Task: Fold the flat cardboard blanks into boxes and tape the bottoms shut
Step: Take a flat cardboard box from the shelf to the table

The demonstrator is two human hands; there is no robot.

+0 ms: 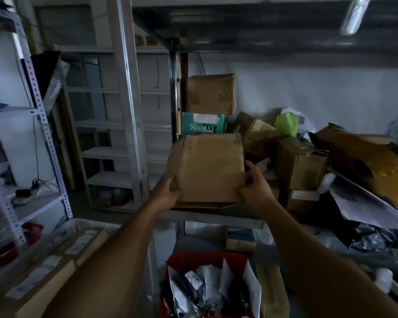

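Both hands hold one cardboard box [210,166] up over the metal shelf [216,215]. The left hand [170,190] curls round its lower left corner; the right hand [254,187] pinches the lower right edge, thumb on the front face. The box sits between the two grips, in front of a teal packet [203,125].

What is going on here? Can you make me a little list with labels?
place: storeroom with metal shelves
held thing: cardboard box, brown, partly folded
left hand: grips the box's lower left corner
right hand: grips the box's lower right edge
behind box: teal pack marked 75%, under another brown carton
below: red bin with papers and bags
tape: none visible
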